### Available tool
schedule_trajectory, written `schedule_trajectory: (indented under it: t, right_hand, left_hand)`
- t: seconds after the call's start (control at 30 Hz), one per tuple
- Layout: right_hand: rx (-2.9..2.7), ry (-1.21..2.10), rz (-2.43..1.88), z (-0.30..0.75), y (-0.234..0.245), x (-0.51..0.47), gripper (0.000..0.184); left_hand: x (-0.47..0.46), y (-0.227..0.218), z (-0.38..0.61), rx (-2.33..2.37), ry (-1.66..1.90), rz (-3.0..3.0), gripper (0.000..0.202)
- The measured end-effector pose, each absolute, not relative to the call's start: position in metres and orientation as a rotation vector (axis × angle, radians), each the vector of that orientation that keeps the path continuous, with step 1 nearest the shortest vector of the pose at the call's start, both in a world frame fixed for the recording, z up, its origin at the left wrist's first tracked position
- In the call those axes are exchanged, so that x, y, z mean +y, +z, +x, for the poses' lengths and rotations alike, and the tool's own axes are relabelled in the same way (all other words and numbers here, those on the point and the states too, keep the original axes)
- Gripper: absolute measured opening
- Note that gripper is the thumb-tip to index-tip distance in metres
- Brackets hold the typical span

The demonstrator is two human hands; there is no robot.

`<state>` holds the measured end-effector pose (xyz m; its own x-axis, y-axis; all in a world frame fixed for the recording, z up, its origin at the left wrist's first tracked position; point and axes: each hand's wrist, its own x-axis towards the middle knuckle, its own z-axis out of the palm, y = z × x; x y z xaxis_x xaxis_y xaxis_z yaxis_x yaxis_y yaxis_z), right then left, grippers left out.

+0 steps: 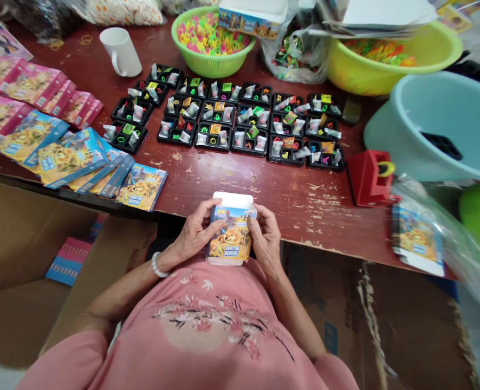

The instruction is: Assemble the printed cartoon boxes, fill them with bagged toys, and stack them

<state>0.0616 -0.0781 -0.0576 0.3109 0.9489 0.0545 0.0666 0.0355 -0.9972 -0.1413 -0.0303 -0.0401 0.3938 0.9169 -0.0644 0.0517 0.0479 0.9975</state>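
— Where is the box [231, 232] sitting relative to your hands right now?

— You are holding it between both of them, just off the near edge of the table [232, 179], close against your body. Your left hand [191, 235] is wrapping its left side, fingers curling over the printed face; your right hand [264, 238] is pinching the right edge. Both grips are closing on the box itself, neither hand spread wide.

— Which way is its long axis running?

— It is pointing away from you, with the open white flap at the far end, toward the black trays [232, 116] laid out in rows well apart across the table.

— Is either hand nearer the flap?

— Both are sitting about level, the left thumb reaching slightly closer to it.
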Motion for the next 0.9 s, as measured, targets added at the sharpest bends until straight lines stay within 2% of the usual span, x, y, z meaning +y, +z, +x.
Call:
schedule_trajectory:
  t: [0.1, 0.3, 0.4, 0.43, 0.53, 0.57, 0.9]
  right_hand:
    - [-1.061, 0.936, -1.392, 0.074, -0.051, -0.076, 0.034]
    - [-1.044, 1.058, -1.361, 0.09, -0.049, -0.068, 0.039]
    - [-1.225, 0.956, -1.402, 0.09, -0.051, -0.072, 0.034]
    - [-1.317, 0.903, -1.413, 0.091, -0.051, -0.073, 0.031]
    - [-1.516, 0.835, -1.374, 0.094, -0.051, -0.077, 0.029]
    - [-1.534, 0.858, -1.357, 0.095, -0.051, -0.078, 0.028]
    - [-1.337, 1.109, -1.453, 0.094, -0.041, -0.072, 0.027]
  left_hand:
    - [-0.021, -0.033, -0.145, 0.935, 0.759, 1.36, 0.034]
    - [-0.013, -0.029, -0.14, 0.944, 0.82, 1.539, 0.023]
    - [-0.016, -0.037, -0.141, 0.942, 0.818, 1.477, 0.044]
    - [-0.016, -0.039, -0.143, 0.953, 0.809, 1.506, 0.046]
    - [-0.013, -0.04, -0.15, 0.955, 0.758, 1.688, 0.02]
    - [-0.012, -0.038, -0.152, 0.93, 0.738, 1.742, 0.018]
    - [-0.003, -0.019, -0.151, 0.934, 0.632, 1.689, 0.029]
